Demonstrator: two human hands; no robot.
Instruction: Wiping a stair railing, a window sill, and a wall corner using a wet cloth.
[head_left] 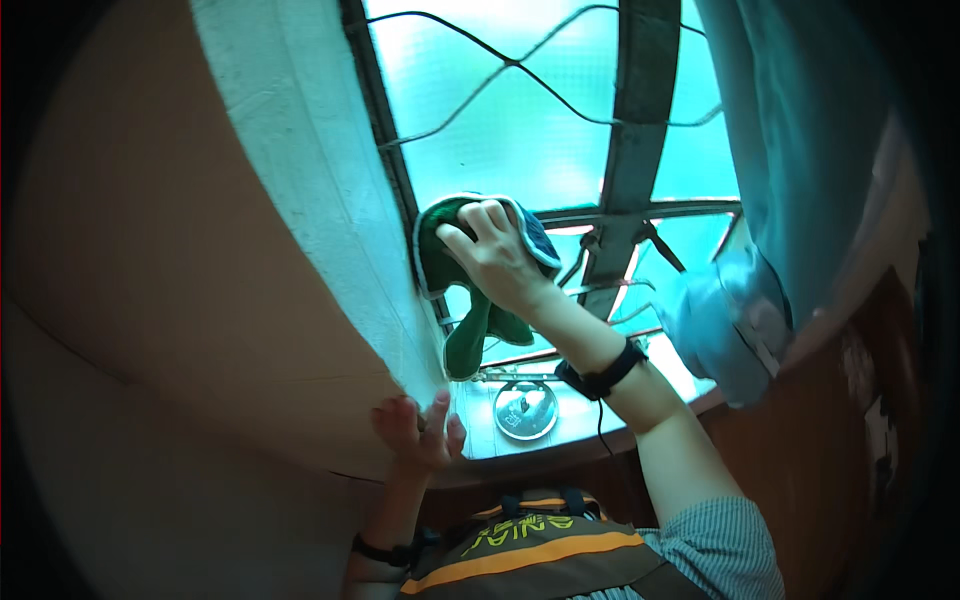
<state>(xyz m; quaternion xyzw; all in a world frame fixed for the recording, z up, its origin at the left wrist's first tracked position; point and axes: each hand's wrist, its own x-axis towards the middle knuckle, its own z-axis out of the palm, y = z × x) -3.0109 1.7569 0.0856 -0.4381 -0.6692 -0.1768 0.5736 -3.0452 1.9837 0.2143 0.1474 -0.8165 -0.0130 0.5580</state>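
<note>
My right hand is raised to the window, its fingers curled into a green cloth with a pale edging. The cloth is bunched against the lower left of the metal window frame, and part of it hangs down below the hand. One corner of it looks dark blue. Low on the left, my left hand is beside the white window surround, fingers apart, with nothing visible in it. Whether it touches the wall I cannot tell.
Wavy metal bars cross the bright panes. A light blue curtain hangs on the right, gathered into a bundle near its lower end. On the sill stands a round silvery lid-like object. A thin dark cable runs down near my right forearm.
</note>
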